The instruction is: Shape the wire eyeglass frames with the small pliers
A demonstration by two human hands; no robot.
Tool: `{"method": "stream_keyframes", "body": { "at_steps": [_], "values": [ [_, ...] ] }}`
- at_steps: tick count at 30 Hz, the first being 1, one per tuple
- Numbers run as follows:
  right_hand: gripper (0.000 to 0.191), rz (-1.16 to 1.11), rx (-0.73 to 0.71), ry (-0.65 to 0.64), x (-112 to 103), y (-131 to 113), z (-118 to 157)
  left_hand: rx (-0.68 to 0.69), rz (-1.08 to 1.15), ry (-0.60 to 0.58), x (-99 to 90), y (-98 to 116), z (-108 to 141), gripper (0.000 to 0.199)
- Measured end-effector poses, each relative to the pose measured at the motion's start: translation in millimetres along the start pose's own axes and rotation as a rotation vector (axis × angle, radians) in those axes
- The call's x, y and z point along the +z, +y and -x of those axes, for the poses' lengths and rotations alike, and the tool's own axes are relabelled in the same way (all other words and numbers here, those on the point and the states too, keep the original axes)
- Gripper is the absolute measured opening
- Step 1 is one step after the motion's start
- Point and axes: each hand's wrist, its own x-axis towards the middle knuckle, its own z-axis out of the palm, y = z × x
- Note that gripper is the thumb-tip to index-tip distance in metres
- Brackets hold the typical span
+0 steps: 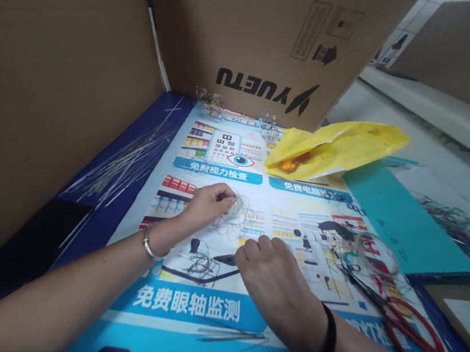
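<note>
My left hand (207,210), with a silver bracelet at the wrist, pinches a loose tangle of thin wire (238,222) between thumb and forefinger. Fingers curled, my right hand (275,279) wears a black wristband and grips a pair of pliers (226,260). Only the dark pointed jaws of the pliers show; the handles are hidden in the fist. They point left toward a small coil of wire pieces (201,265) lying on the printed poster sheet (233,190). The two hands are apart.
Red-handled scissors (409,332) lie at the right. A yellow bag (333,151) stands behind, near a turquoise folder (390,214). Straight wires (126,162) lie at the left, thin metal rods (231,335) in front. Cardboard walls (253,34) bound the back and left.
</note>
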Motion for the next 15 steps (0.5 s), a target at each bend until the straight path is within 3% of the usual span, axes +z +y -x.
{"method": "stream_keyframes", "body": {
  "at_steps": [11,15],
  "values": [
    [0.01,0.027,0.003,0.168,-9.3,18.4,11.9,0.024,0.031,-0.077,-0.3,2.2,1.1,0.009],
    [0.011,0.032,0.018,0.159,-8.8,22.8,13.9,0.004,0.037,-0.087,-0.5,4.1,1.8,0.007]
  ]
}}
